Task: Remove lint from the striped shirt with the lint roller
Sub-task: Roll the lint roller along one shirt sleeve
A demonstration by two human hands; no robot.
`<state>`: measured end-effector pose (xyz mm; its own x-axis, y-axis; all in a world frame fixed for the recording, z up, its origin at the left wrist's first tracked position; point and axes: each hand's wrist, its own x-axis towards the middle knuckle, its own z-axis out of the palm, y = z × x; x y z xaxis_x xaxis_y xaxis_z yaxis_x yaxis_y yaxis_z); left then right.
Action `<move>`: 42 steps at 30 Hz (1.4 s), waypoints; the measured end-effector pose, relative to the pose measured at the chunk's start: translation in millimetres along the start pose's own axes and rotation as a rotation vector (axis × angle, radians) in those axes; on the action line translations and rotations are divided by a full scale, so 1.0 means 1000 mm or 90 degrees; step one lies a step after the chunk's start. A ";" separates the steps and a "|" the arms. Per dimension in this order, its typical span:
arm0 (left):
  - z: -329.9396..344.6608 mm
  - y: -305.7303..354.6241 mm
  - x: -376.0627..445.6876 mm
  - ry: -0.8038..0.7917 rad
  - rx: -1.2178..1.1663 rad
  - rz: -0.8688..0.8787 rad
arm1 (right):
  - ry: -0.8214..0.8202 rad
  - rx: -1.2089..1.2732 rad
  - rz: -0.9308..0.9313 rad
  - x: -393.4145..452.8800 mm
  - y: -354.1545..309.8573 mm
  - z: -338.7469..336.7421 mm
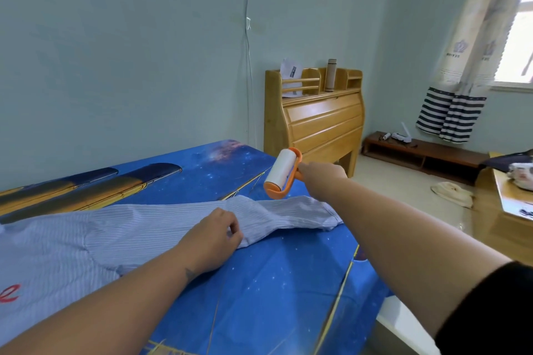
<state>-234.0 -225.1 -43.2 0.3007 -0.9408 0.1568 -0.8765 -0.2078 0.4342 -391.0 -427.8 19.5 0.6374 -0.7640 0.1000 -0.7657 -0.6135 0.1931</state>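
The pale blue striped shirt [121, 228] lies flat on the blue starry bedsheet [274, 274], one sleeve stretched out to the right. My left hand [210, 239] rests on the sleeve near its middle, fingers curled and pinching the cloth. My right hand [323, 179] grips the orange handle of the lint roller [281, 171]. The white roll is lifted just above the sleeve's far end, apart from the fabric.
A wooden headboard cabinet [317, 121] stands past the bed's far corner, with a bottle and papers on top. A low wooden bench [427, 153] runs under the striped curtain [452, 112]. A wooden table edge [504, 210] sits at the right.
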 end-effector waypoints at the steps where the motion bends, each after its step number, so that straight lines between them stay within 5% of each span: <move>1: 0.000 -0.002 0.000 -0.001 0.006 0.007 | -0.015 0.013 -0.014 0.002 0.001 -0.003; 8: 0.001 -0.002 -0.001 0.008 0.010 0.019 | -0.180 0.267 -0.109 -0.001 -0.010 -0.010; 16: 0.000 -0.002 -0.002 -0.007 0.028 0.015 | -0.038 0.123 0.000 0.005 -0.025 0.035; 21: -0.002 -0.006 -0.003 0.026 0.020 -0.008 | 0.022 0.203 0.025 0.010 -0.017 0.024; 26: -0.004 -0.015 0.001 0.067 0.101 -0.102 | -0.154 0.391 -0.143 -0.002 -0.039 -0.009; 30: -0.003 -0.017 0.000 0.067 0.127 -0.138 | -0.125 0.202 -0.284 -0.007 -0.070 -0.018; 42: 0.002 -0.018 0.002 0.023 0.252 -0.086 | -0.106 -0.085 -0.228 -0.020 -0.059 -0.038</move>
<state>-218.3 -223.5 -52.4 0.4301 -0.8891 0.1564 -0.9028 -0.4227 0.0793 -355.0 -368.9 42.7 0.8305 -0.5355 -0.1532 -0.4734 -0.8235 0.3126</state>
